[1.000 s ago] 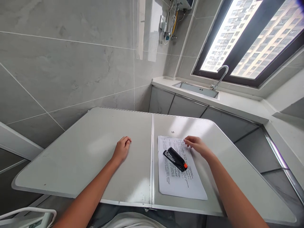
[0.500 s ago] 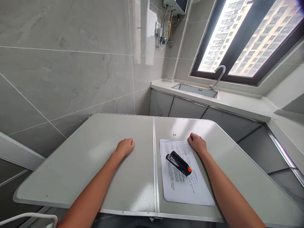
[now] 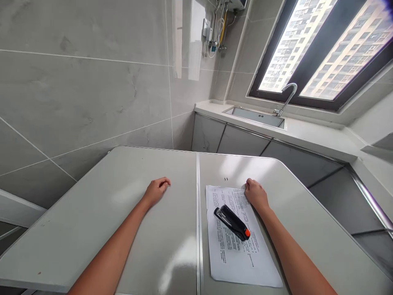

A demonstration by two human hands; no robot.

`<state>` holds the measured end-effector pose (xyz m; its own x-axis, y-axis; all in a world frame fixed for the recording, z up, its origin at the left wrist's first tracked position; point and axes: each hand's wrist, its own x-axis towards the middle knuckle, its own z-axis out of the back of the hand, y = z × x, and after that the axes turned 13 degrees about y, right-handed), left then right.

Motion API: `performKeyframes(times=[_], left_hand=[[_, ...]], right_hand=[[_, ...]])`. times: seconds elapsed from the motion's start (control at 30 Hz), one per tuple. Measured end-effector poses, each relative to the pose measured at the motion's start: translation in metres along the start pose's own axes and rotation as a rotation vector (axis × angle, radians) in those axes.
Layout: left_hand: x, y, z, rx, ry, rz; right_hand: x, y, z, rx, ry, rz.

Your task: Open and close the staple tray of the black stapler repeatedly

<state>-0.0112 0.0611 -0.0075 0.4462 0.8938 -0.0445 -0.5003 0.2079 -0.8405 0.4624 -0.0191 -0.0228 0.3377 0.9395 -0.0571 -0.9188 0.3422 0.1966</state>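
Black, orange-ended stapler (image 3: 231, 222) lay on printed white paper (image 3: 238, 260); flanking it, bare left hand (image 3: 155, 191) and right hand (image 3: 256, 194) were curled closed, seemingly idle; grasping it required uncurling.

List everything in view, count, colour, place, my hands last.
Stapler: one, black and orange, on paper
Paper: count unclear, white, table's right half
Table: one, pale grey, foreground
Specks: two, dark, beyond paper
Sink: one, grey, in counter
Faucet: one, silver, behind sink
Counter: one, white, below window
Cabinets: several, grey, under counter
Window: one, dark-framed, above sink
Pipes: several, mixed colours, far corner
Tiles: several, grey, on walls
Left hand: one, bare, table's left
Right hand: one, bare, by paper's edge
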Motion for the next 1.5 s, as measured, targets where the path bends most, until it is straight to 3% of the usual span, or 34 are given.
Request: performKeyframes(times=[0.1, 0.2, 0.3, 0.4, 0.5, 0.63, 0.83, 1.0, 1.23, 1.37, 1.5], left_hand=[[0.002, 0.006, 0.009, -0.396, -0.052, -0.036], [0.002, 0.007, 0.014, -0.637, -0.155, -0.027], [0.001, 0.003, 0.014, -0.701, -0.174, -0.025], [-0.001, -0.001, 0.013, -0.684, -0.147, -0.025], [-0.002, -0.002, 0.014, -0.639, -0.088, -0.029], [-0.002, 0.002, 0.014, -0.561, -0.061, -0.018], [-0.003, 0.001, 0.014, -0.525, -0.047, -0.034], [-0.002, -0.003, 0.015, -0.498, -0.047, -0.034], [-0.001, -0.005, 0.013, -0.516, -0.083, -0.065], [0.001, -0.001, 0.014, -0.587, -0.113, -0.085], [0.003, 0.003, 0.019, -0.835, -0.166, -0.137]], right_hand=[[-0.002, 0.005, -0.004, -0.021, -0.021, 0.018], [-0.004, 0.007, -0.005, 0.009, -0.053, 0.033], [-0.010, 0.013, -0.002, 0.086, -0.152, 0.110], [-0.021, 0.026, 0.003, 0.249, -0.217, 0.287], [-0.033, 0.043, 0.009, 0.370, -0.114, 0.543], [-0.044, 0.063, 0.008, 0.294, 0.128, 0.813], [-0.058, 0.095, -0.010, 0.074, 0.332, 0.973], [-0.077, 0.121, -0.007, 0.055, 0.480, 1.185], [-0.090, 0.172, -0.026, 0.017, 0.388, 1.136], [-0.100, 0.224, -0.049, 0.016, 0.291, 1.032], [-0.110, 0.278, -0.062, 0.057, 0.275, 0.981]])
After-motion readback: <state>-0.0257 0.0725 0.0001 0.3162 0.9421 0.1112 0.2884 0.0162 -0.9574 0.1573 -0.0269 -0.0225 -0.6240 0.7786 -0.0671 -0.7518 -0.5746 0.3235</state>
